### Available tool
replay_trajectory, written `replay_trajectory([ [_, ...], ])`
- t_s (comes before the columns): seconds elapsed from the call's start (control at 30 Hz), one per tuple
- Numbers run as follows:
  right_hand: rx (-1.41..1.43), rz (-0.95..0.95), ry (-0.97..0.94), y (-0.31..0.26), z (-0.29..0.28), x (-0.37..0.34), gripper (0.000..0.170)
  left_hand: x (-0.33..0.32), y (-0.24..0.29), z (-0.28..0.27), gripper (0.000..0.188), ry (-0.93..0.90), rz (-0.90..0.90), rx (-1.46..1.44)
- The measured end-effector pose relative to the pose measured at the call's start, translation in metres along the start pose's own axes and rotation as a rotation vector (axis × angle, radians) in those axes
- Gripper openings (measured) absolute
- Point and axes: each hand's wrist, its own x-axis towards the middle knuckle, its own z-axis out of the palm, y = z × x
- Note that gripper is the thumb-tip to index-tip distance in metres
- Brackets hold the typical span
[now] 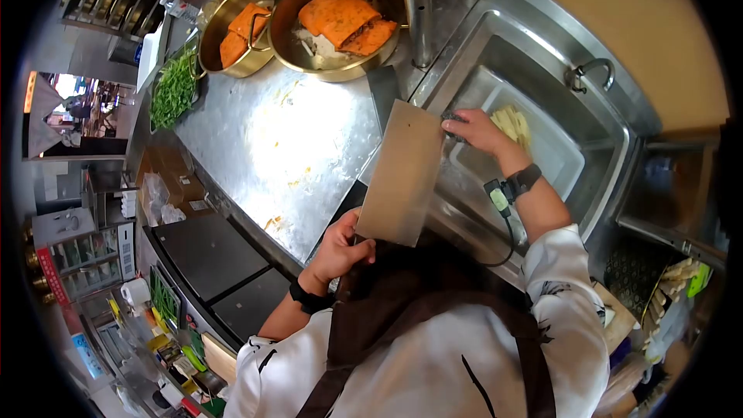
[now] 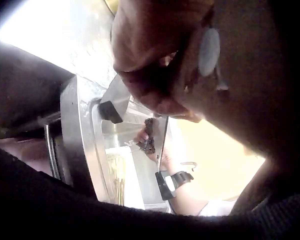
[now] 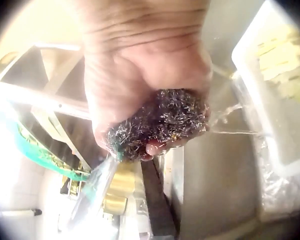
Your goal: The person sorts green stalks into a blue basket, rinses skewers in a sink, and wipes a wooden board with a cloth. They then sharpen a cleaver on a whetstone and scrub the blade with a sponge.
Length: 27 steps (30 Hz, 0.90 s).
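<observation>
My left hand (image 1: 337,250) grips the near left corner of a flat rectangular metal plate (image 1: 402,174), its thumb lying by the edge. The plate slants across the border between counter and sink. At its far right edge, my right hand (image 1: 480,130) holds a dark steel wool scrubber (image 3: 165,120), curled into the palm in the right wrist view. From the left wrist, the plate (image 2: 164,142) shows nearly edge-on, with the right hand and scrubber just beyond it.
A steel sink (image 1: 484,39) with a faucet (image 1: 596,70) holds a white tub (image 1: 569,159) of pale yellow strips (image 1: 511,125). On the counter (image 1: 255,139) stand two brass pans (image 1: 333,75) (image 1: 251,66) with orange slabs, plus a tray of chopped greens (image 1: 174,89). A metal post (image 1: 418,15) rises behind the plate.
</observation>
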Motion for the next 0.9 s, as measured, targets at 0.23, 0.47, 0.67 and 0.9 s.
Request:
replay_trajectory([
  [0.23,0.085,0.085,0.074,-0.019,-0.002,-0.016,0.036,-0.003,-0.004,0.024,0.078,0.278,0.168,1.077],
  [0.47,0.654,0.023,0.099,0.013,-0.003,-0.030,0.038,0.000,-0.024,-0.001,0.078,0.226,0.134,0.561],
  [0.67,-0.109,0.224,0.136,0.171,0.024,-0.053,0.046,-0.007,0.003,0.017,0.004,0.025,-0.143,-0.109],
  [0.9,-0.779,0.531,0.231,0.231,0.016,-0.042,0.041,-0.002,0.021,0.036,0.011,0.027,-0.193,-0.315],
])
